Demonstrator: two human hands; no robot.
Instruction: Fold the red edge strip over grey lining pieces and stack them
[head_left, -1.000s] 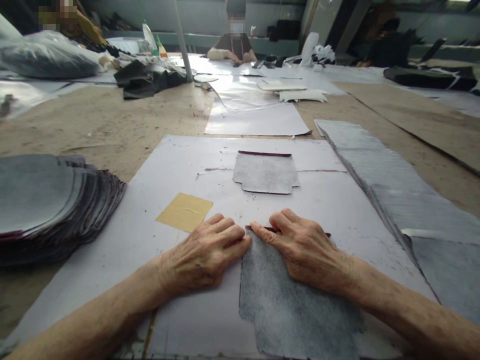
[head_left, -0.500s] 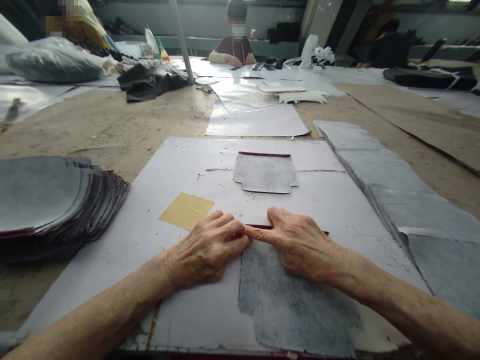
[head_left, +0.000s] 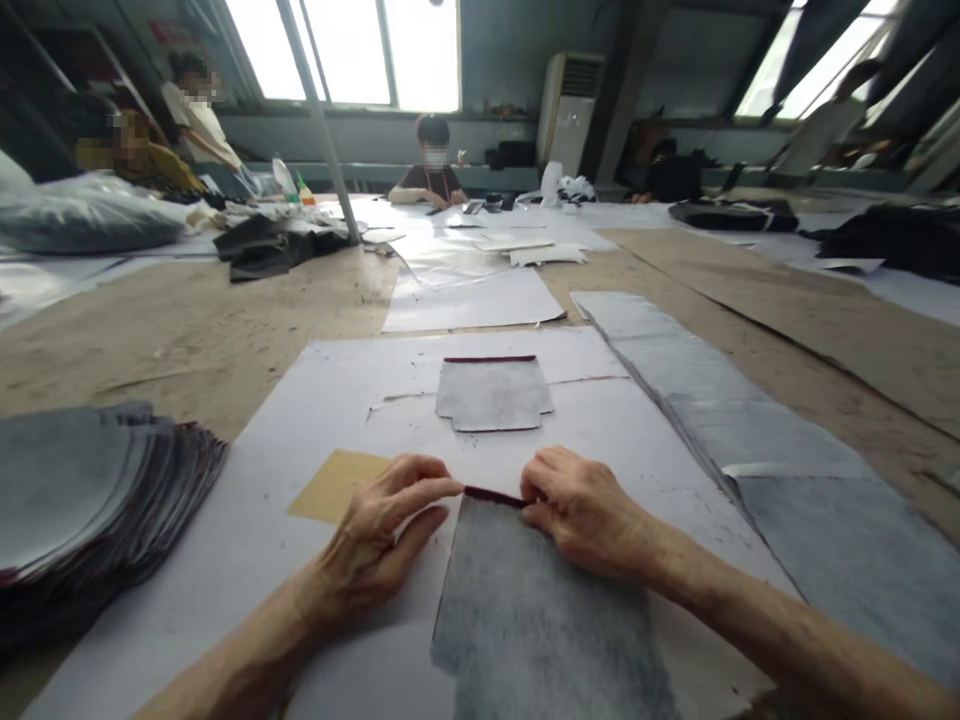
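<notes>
In front of me a grey backed material piece [head_left: 547, 600] lies on the white sheet, with a dark red strip [head_left: 487, 494] turned along its far edge. My right hand [head_left: 592, 510] pinches that edge, its thumb and fingers closed on the fold. My left hand [head_left: 390, 530] is at the strip's left end, index fingertip at the corner and thumb spread away from it, so it is open. A smaller grey piece [head_left: 495, 395] with a dark red far edge lies flat beyond my hands. Partly behind my left hand is a tan square [head_left: 330, 487].
A stack of grey pieces [head_left: 67, 490] with dark red edges stands left. Overlapping grey pieces [head_left: 712, 420] spread along the right. The white sheet [head_left: 360, 390] covers the table before me. Farther off are a metal pole [head_left: 322, 130], black scraps [head_left: 262, 245] and several people.
My view has tilted up. My hands have moved apart: the left has opened away from the fold, and the right has gone from a pointing finger to a pinch on the edge.
</notes>
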